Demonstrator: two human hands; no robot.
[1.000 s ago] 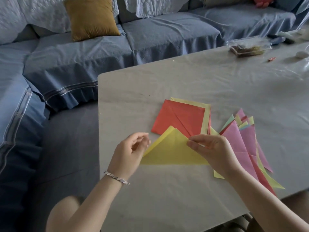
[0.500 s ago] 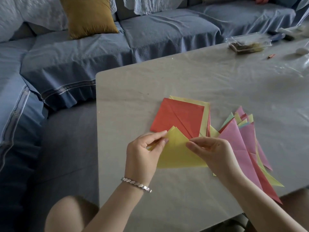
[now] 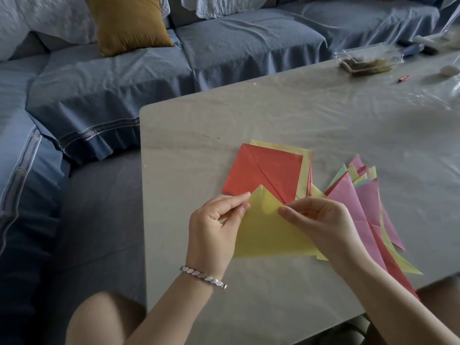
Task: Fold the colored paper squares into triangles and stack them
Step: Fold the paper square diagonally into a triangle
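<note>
A yellow paper triangle (image 3: 266,232) lies near the table's front edge, its apex pointing away from me. My left hand (image 3: 214,227) pinches its left slope near the apex. My right hand (image 3: 321,222) pinches the right slope, fingertips close to the apex. Behind it sits a pile of flat squares, a red sheet (image 3: 263,170) with a diagonal crease on top and a pale yellow sheet (image 3: 306,155) under it. To the right lies a fanned stack of folded triangles (image 3: 368,202), pink on top, with red, yellow and green edges showing.
The grey table (image 3: 273,115) has its left edge beside a blue sofa (image 3: 104,95) with a mustard cushion (image 3: 127,23). At the far right stand a clear plastic box (image 3: 368,62), a small red item (image 3: 403,78) and other small things. My knee (image 3: 104,319) shows bottom left.
My left hand has moved right along the yellow triangle's left slope, from its lower corner up toward the apex. My right hand stays at the right slope.
</note>
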